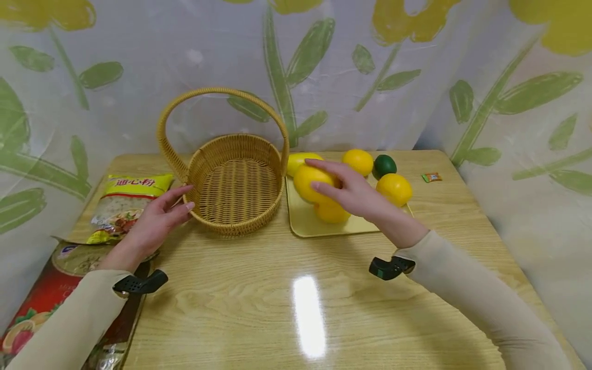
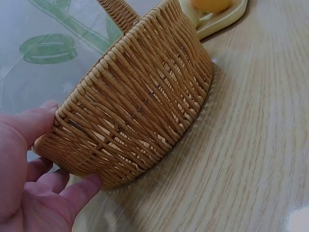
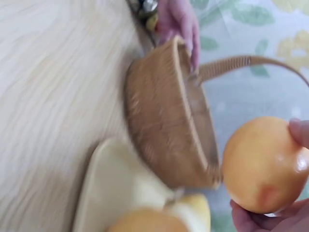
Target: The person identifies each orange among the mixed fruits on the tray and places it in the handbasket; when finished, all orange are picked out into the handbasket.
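My right hand (image 1: 358,192) holds an orange (image 1: 313,182) above the pale yellow tray (image 1: 302,223), fingers and thumb on either side of it. In the right wrist view the same orange (image 3: 263,164) appears beside the basket's rim. At the left side of the round wicker basket (image 1: 236,226), my left hand (image 1: 154,223) grips the rim. The left wrist view has the thumb over the rim of the basket (image 2: 140,92) and fingers against its outer wall. Only the woven bottom shows inside.
On the tray lie more oranges (image 1: 394,190), a long yellow fruit (image 1: 300,160) and a dark green fruit (image 1: 385,166). A small wrapped candy (image 1: 432,177) is at right. A yellow-topped food bag (image 1: 129,203) and a red and brown bag (image 1: 43,282) occupy the left.
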